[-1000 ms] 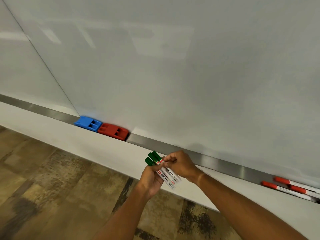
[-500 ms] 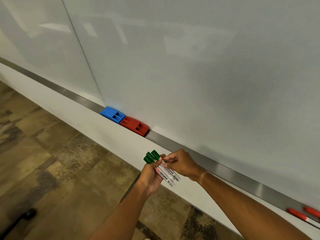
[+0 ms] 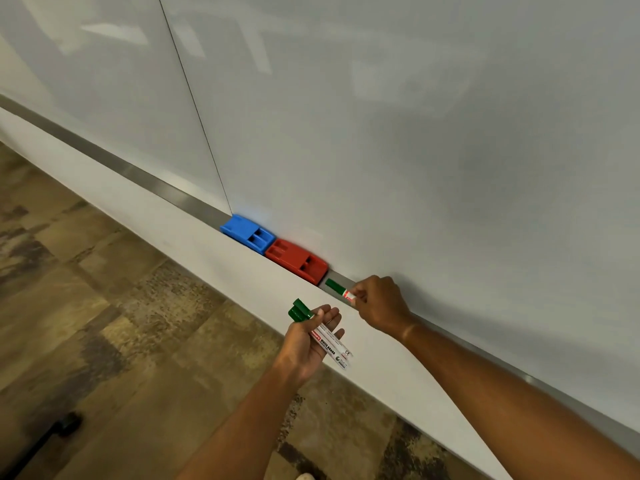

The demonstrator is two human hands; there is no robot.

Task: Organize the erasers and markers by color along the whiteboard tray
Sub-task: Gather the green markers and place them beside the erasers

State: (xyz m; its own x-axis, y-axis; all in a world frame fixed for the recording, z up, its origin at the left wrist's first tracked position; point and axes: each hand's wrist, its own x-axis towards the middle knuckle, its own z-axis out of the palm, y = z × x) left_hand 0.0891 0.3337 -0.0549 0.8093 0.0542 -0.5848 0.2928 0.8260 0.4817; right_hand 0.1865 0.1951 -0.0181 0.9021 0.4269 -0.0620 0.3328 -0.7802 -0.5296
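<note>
Pinching one green marker (image 3: 337, 288) by its white barrel, the right hand (image 3: 380, 308) holds it low over the metal tray (image 3: 166, 188), cap aimed toward 10 o'clock, just short of the red eraser (image 3: 297, 260). That eraser touches the blue eraser (image 3: 247, 233) at its 10 o'clock end. At 7 o'clock from the right hand, the left hand (image 3: 308, 342) loosely grasps the other green markers (image 3: 320, 332), off the tray's front edge. Bare tray runs on toward 10 o'clock past the erasers.

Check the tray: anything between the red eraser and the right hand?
Only the green marker that the right hand pinches, cap toward the red eraser; a short bare strip of tray separates cap and eraser. Head view.
</note>
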